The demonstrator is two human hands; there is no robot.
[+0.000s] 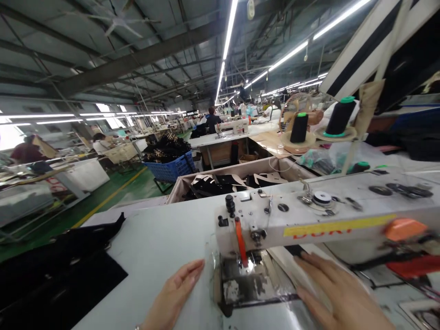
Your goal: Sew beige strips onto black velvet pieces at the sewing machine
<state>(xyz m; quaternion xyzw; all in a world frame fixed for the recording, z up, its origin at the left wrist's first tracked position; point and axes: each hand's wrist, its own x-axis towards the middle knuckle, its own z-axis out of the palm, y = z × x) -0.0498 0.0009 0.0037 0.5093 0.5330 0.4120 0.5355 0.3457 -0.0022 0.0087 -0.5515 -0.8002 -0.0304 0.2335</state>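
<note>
My left hand (177,291) hovers at or rests on the pale table left of the needle area, fingers stretched out with nothing in them. My right hand (335,286), slightly blurred, is spread beside a white fabric strip (283,261) with a black part, under the sewing machine's arm; its fingertips reach the strip's edge. Between the hands is the sewing machine (268,229), with an orange guard (241,243) in front of its needle. The metal plate (245,288) below the needle looks worn. What lies under my right palm is hidden.
Black fabric pieces (62,270) lie at the table's left. Behind the machine, a fabric-lined bin (178,188) holds black and white pieces. A blue basket (168,169) stands beyond. Black thread cones (299,128) stand at the right. Other people sit farther off.
</note>
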